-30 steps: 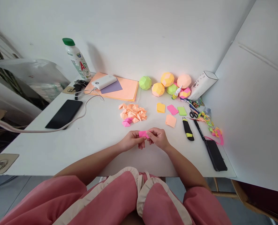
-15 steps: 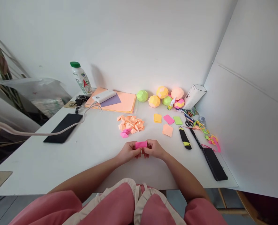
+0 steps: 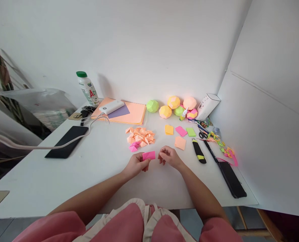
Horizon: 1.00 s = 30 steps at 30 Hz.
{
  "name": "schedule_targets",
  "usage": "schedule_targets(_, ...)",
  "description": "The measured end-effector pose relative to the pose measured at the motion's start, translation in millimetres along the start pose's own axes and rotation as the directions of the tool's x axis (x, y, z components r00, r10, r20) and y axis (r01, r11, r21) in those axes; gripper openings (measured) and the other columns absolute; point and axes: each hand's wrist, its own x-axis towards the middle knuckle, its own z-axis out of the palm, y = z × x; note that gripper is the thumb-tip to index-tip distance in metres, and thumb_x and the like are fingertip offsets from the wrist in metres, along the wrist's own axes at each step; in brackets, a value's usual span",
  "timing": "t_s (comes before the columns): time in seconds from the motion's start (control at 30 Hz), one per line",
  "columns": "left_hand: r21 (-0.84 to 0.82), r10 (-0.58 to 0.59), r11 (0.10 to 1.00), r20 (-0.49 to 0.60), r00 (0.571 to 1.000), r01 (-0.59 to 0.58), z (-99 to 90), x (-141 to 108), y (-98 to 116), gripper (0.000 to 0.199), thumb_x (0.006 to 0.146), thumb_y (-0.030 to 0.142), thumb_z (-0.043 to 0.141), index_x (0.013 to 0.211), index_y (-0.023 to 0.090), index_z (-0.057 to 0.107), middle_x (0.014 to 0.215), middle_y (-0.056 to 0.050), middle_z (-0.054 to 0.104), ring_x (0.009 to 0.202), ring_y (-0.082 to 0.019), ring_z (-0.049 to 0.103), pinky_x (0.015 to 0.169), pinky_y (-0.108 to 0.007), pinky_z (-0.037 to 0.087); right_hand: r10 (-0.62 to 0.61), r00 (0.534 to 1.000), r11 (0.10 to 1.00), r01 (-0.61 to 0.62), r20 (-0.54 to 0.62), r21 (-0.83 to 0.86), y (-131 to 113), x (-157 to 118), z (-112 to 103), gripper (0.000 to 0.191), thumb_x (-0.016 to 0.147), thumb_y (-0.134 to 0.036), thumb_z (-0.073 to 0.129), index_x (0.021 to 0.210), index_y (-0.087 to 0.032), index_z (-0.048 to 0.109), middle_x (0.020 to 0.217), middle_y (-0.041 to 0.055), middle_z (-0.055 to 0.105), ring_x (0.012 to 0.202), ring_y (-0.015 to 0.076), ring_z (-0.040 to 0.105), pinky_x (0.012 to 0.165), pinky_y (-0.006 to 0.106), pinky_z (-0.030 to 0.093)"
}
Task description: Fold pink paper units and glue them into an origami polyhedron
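Folding looks partway: the left hand (image 3: 134, 165) pinches a bright-pink paper rectangle (image 3: 148, 155) over the white worktop (image 3: 111, 153); the right hand (image 3: 170, 157), apart at its three o'clock, seems empty. Peach folded-paper pieces (image 3: 140, 136) at eleven o'clock look done; flat pink paper (image 3: 181, 131) at two o'clock looks unfolded.

Soft, fairly bright light, apparently from the left, with the bottle (image 3: 88, 90) throwing a faint shadow rightward on the back wall (image 3: 144, 47); edges wide-angle stretched, small label print mushy, lower-right corner dark.
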Motion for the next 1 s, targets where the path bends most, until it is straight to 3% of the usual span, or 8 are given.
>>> schedule_targets(0.13, 0.041, -0.032, 0.999, 0.059, 0.998, 0.03, 3.7, 1, -7, 0.018, 0.07, 0.032, 0.06, 0.066, 0.018, 0.05, 0.046, 0.004, 0.054, 0.043, -0.01, 0.046, 0.046, -0.023, 0.035, 0.055, 0.986, 0.997, -0.045, 0.16, -0.063, 6, -2, 14, 0.013, 0.076, -0.027, 0.057, 0.085, -0.017, 0.057, 0.066, -0.0016, 0.06, 0.056, 0.0106, 0.059, 0.048, 0.02, 0.045)
schedule_targets(0.37, 0.067, -0.032, 0.997, 0.113, 0.993, 0.025, 5.7, 4, -15, 0.014, 0.07, 0.03, 0.059, 0.067, 0.018, 0.052, 0.047, 0.004, 0.055, 0.043, -0.01, 0.045, 0.045, -0.023, 0.035, 0.128, 0.953, 0.992, -0.123, 0.274, -0.035, 21, 4, 13, 0.01, 0.07, -0.016, 0.054, 0.079, -0.016, 0.059, 0.063, -0.0025, 0.06, 0.053, 0.0091, 0.057, 0.049, 0.02, 0.044)
schedule_targets(0.57, 0.008, -0.038, 0.999, 0.035, 0.999, 0.038, 5.0, 3, -14, 0.019, 0.069, 0.033, 0.061, 0.066, 0.018, 0.048, 0.046, 0.005, 0.053, 0.043, -0.009, 0.044, 0.046, -0.023, 0.035, 0.067, 0.976, 0.997, -0.056, 0.206, -0.06, 18, 6, 0, 0.005, 0.068, -0.015, 0.052, 0.067, -0.016, 0.057, 0.062, -0.001, 0.061, 0.053, 0.0096, 0.057, 0.05, 0.02, 0.044)
schedule_targets(0.7, 0.001, -0.027, 1.0, 0.076, 0.997, 0.027, 4.9, 4, -16, 0.02, 0.07, 0.034, 0.061, 0.069, 0.018, 0.05, 0.046, 0.005, 0.053, 0.043, -0.009, 0.044, 0.046, -0.022, 0.034, 0.026, 0.99, 0.999, -0.023, 0.137, -0.024, 12, 7, -6, 0.006, 0.074, -0.022, 0.055, 0.074, -0.016, 0.057, 0.065, -0.0001, 0.062, 0.057, 0.0104, 0.057, 0.052, 0.021, 0.043)
schedule_targets(0.83, 0.002, -0.004, 1.0, 0.1, 0.995, 0.004, 5.1, 5, -19, 0.017, 0.072, 0.032, 0.059, 0.073, 0.017, 0.052, 0.048, 0.005, 0.052, 0.044, -0.009, 0.044, 0.046, -0.022, 0.034, 0.061, 0.977, 0.996, -0.046, 0.205, -0.076, 10, 5, 1, 0.013, 0.073, -0.026, 0.061, 0.082, -0.016, 0.058, 0.067, -0.0008, 0.061, 0.061, 0.0106, 0.056, 0.053, 0.021, 0.04)
schedule_targets(1.0, 0.028, 0.003, 1.0, 0.112, 0.994, -0.006, 5.2, 5, -18, 0.011, 0.072, 0.026, 0.056, 0.071, 0.016, 0.051, 0.049, 0.005, 0.052, 0.045, -0.008, 0.042, 0.046, -0.021, 0.033, 0.035, 0.981, 0.997, -0.022, 0.19, -0.068, 12, 1, 14, 0.007, 0.071, -0.018, 0.058, 0.077, -0.015, 0.061, 0.067, -0.001, 0.06, 0.063, 0.0109, 0.056, 0.056, 0.022, 0.041)
